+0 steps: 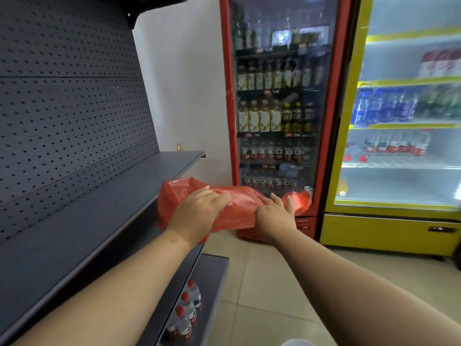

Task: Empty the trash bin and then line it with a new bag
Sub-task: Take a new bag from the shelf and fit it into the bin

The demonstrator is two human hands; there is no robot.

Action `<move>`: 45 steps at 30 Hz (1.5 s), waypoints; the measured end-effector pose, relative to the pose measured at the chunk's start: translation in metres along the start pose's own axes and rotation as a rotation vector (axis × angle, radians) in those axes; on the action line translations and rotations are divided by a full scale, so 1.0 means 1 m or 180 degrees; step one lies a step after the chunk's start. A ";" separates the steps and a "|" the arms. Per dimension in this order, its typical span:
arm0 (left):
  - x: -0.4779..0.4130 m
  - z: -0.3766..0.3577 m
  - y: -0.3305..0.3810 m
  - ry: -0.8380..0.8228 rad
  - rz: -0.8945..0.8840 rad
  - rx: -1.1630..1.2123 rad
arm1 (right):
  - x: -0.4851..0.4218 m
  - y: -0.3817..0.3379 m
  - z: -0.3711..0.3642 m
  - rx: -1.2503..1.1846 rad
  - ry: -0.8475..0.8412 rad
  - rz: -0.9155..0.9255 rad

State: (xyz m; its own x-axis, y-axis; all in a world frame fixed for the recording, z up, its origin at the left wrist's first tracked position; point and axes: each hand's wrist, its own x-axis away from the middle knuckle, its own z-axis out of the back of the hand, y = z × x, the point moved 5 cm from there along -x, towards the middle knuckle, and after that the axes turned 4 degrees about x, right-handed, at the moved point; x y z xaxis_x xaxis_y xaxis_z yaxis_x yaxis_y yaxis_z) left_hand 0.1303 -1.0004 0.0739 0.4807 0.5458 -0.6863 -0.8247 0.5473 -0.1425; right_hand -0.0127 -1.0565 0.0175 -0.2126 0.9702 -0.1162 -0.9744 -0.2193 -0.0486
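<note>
hands outstretched at twelve o'clock, left hand [199, 213] and right hand [273, 216] resting open-fingered on a red bag [239, 208], likely spreading the new liner, next needing the unseen bin.

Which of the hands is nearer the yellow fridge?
The right hand. It rests on the red bag's end toward the yellow fridge, while the left hand presses the bag's other end, beside the grey shelf.

light: bright fridge [404, 116] glow | focus: soft | edges: wide-angle bowed
</note>
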 end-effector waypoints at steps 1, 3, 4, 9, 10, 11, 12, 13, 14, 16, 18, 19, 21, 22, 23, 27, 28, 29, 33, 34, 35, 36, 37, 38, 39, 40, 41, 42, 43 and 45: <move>-0.002 -0.007 0.005 0.0011 -0.0064 0.0080 | 0.003 0.012 -0.004 0.0036 -0.0124 -0.0129; -0.005 -0.021 0.016 0.0059 -0.0193 0.0176 | 0.010 0.039 -0.010 0.0117 -0.0360 -0.0383; -0.007 -0.028 0.021 0.0067 -0.0232 0.0202 | 0.014 0.052 -0.013 0.0189 -0.0458 -0.0494; -0.020 -0.069 0.052 -0.0309 -0.0187 0.0535 | 0.040 0.120 -0.028 0.0446 -0.0741 -0.0943; -0.023 -0.075 0.060 -0.0388 -0.0148 0.0624 | 0.046 0.133 -0.030 0.0419 -0.0794 -0.1000; -0.027 -0.082 0.070 -0.0437 -0.0116 0.0684 | 0.051 0.147 -0.033 0.0368 -0.0836 -0.1049; -0.031 -0.087 0.079 -0.0470 -0.0090 0.0705 | 0.056 0.160 -0.035 0.0283 -0.0867 -0.1089; -0.034 -0.093 0.089 -0.0479 -0.0096 0.0719 | 0.060 0.173 -0.037 0.0157 -0.0884 -0.1137; -0.037 -0.099 0.098 -0.0512 -0.0087 0.0761 | 0.064 0.187 -0.040 0.0007 -0.0894 -0.1196; -0.044 -0.112 0.116 -0.0625 -0.0106 0.0894 | 0.070 0.215 -0.045 -0.0231 -0.0972 -0.1330; -0.047 -0.126 0.130 -0.0770 -0.0204 0.0908 | 0.076 0.241 -0.049 -0.0354 -0.1150 -0.1352; -0.047 -0.133 0.138 -0.0891 -0.0244 0.0959 | 0.078 0.252 -0.049 -0.0390 -0.1210 -0.1367; -0.044 -0.148 0.152 -0.1104 -0.0364 0.1032 | 0.086 0.277 -0.050 -0.0559 -0.1316 -0.1552; -0.042 -0.156 0.158 -0.1196 -0.0483 0.1003 | 0.089 0.290 -0.051 -0.0766 -0.1298 -0.1692; -0.041 -0.164 0.165 -0.1362 -0.0560 0.0948 | 0.091 0.303 -0.053 -0.1041 -0.1211 -0.1815; -0.028 -0.195 0.192 -0.2430 -0.0582 0.0709 | 0.096 0.341 -0.061 -0.2060 -0.0727 -0.2177; -0.026 -0.199 0.200 -0.2573 -0.0632 0.0635 | 0.097 0.346 -0.063 -0.2089 -0.0708 -0.2176; -0.023 -0.202 0.208 -0.2696 -0.0629 0.0633 | 0.097 0.349 -0.065 -0.2000 -0.0748 -0.2104; -0.009 -0.216 0.227 -0.3000 -0.0402 0.0585 | 0.094 0.358 -0.074 -0.1693 -0.0800 -0.1904; -0.003 -0.221 0.230 -0.3027 -0.0353 0.0553 | 0.092 0.360 -0.076 -0.1678 -0.0794 -0.1851; 0.002 -0.225 0.233 -0.3094 -0.0297 0.0507 | 0.091 0.361 -0.077 -0.1668 -0.0784 -0.1796; 0.007 -0.228 0.235 -0.3176 -0.0231 0.0457 | 0.090 0.361 -0.079 -0.1674 -0.0775 -0.1743; 0.011 -0.230 0.238 -0.3258 -0.0138 0.0441 | 0.087 0.362 -0.081 -0.1688 -0.0745 -0.1692; 0.016 -0.233 0.240 -0.3321 -0.0040 0.0472 | 0.086 0.364 -0.082 -0.1708 -0.0698 -0.1653; 0.021 -0.234 0.242 -0.3361 0.0030 0.0491 | 0.083 0.365 -0.083 -0.1730 -0.0649 -0.1612; 0.027 -0.236 0.243 -0.3352 0.0066 0.0497 | 0.081 0.366 -0.085 -0.1758 -0.0611 -0.1572; 0.033 -0.238 0.244 -0.3323 0.0096 0.0486 | 0.079 0.365 -0.087 -0.1809 -0.0598 -0.1522; 0.038 -0.239 0.243 -0.3302 0.0198 0.0487 | 0.078 0.363 -0.089 -0.1867 -0.0611 -0.1458; 0.044 -0.241 0.242 -0.3375 0.0385 0.0478 | 0.077 0.360 -0.092 -0.1910 -0.0630 -0.1386; 0.049 -0.242 0.238 -0.3512 0.0762 0.0363 | 0.074 0.354 -0.098 -0.1960 -0.0667 -0.1237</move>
State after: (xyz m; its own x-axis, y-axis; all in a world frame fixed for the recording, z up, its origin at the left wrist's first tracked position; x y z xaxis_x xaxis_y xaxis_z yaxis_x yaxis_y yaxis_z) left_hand -0.1144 -0.9973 -0.1665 0.3609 0.8744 0.3242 -0.9259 0.3775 0.0124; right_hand -0.3660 -1.0728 -0.1058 0.0685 0.9752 0.2104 -0.7785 0.1842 -0.6000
